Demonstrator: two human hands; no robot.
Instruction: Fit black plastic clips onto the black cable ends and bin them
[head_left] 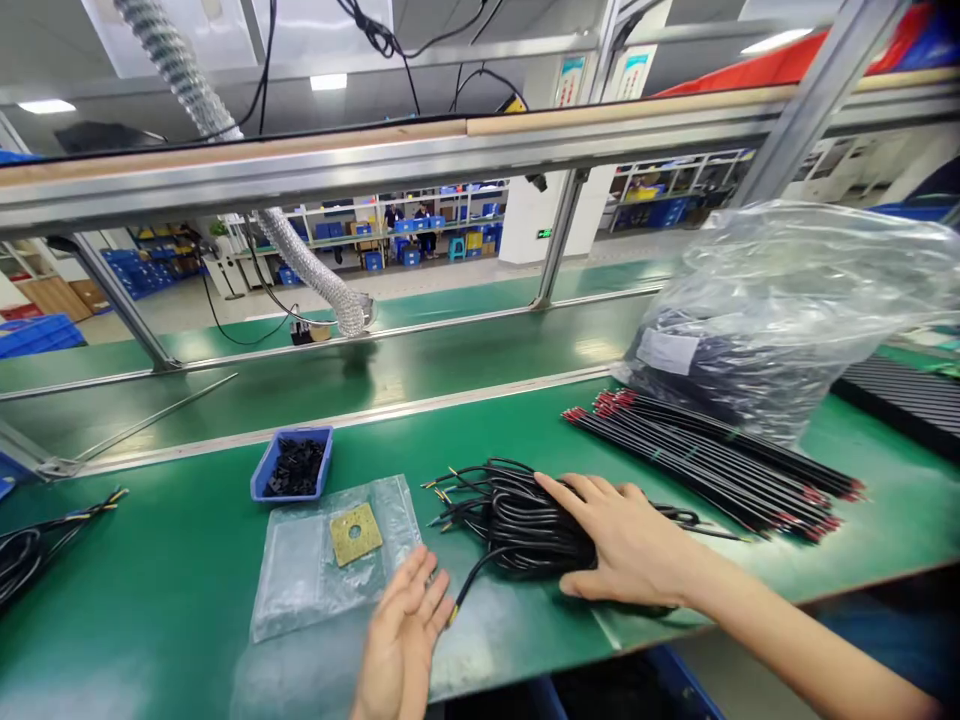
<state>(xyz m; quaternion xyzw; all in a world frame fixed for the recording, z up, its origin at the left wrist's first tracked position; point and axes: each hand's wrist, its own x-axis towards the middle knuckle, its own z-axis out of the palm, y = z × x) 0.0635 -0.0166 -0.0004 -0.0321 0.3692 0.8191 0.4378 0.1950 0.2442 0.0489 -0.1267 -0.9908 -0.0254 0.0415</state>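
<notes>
Working at the long green bench (pixel 180 590), you have a big transparent bag (pixel 810 280) of dark contents towards the back on your right, with a sheaf of slim black lengths (pixel 697 455), red at their ends, lying just in front of it. Nearer the middle, the bundle of black cable (pixel 517 520) rests on the bench under your right hand (pixel 630 540), which is spread wide across its right part, fingers over the top and thumb down the near side; you are touching it, but I cannot tell whether you have closed a firm hold. Your left hand (pixel 405 625) has nothing in it, its palm open and fingers loosely curled, just beside the bundle's near-left side. To its left lies a flat plastic bag (pixel 289 590), with a blue bin (pixel 260 482) of small black parts behind it and a square yellowish plate (pixel 345 547) on top. Smallest, a yellow-tipped cable end (pixel 453 612) pokes out next to your left fingers. I judge the step in hand to be taking hold of or settling the bundle; the next move would call for your left hand to support its loose end side, keeping the strands from snagging or spreading.
</notes>
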